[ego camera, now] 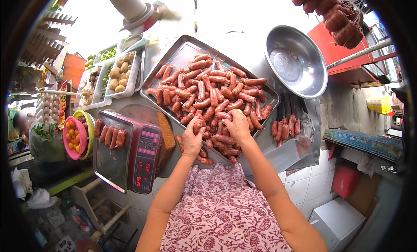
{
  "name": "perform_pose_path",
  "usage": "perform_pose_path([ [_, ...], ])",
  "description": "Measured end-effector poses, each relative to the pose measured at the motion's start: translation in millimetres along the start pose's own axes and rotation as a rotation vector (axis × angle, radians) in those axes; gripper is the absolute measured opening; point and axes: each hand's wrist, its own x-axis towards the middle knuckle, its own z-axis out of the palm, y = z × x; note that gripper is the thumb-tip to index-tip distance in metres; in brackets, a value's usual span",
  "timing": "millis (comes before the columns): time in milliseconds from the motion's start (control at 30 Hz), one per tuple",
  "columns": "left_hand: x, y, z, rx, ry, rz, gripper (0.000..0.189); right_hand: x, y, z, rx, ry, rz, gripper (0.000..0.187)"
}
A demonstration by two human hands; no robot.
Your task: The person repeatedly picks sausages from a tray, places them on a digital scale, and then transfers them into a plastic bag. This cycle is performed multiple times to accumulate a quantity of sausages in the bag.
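A metal tray [273, 95] heaped with short red sausages [208, 89] lies in front of me. Over the near side of the heap, my left hand [193, 139] has its fingers closed around a sausage [198, 124]. My right hand [239, 125], just beside it, grips another sausage [224, 115] between thumb and fingers. Several sausages hang over the tray's near edge and lie on the metal counter by my left wrist. At the left, a row of linked sausages [112, 137] rests on the steel pan of a digital scale [143, 160] with lit red digits.
A steel basin [294, 64] stands at the back right, with more sausages [285, 129] below it. Left are a round wooden board [166, 129], a bin of potatoes [121, 76] and a pink basket of small orange fruits [81, 138]. Sausages hang [342, 22] at upper right.
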Motion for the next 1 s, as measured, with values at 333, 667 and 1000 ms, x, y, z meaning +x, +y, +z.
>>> perform_pose_path([
  [333, 1.2, 10.5, -4.0, -0.892, -0.142, -0.501, 0.032, -3.2, -30.9, 13.2, 0.744, -0.308, 0.121, 0.028],
  [667, -10.7, -21.0, -9.6, -1.008, -0.043, -0.542, 0.027, 85.3, -42.6, 48.0, -0.684, -0.232, -0.309, 0.076],
  [1000, -36.9, -22.1, 6.8, -1.003, -0.159, -0.623, 0.047, 49.9, -141.2, 65.1, 0.623, -0.274, -0.033, 0.063],
])
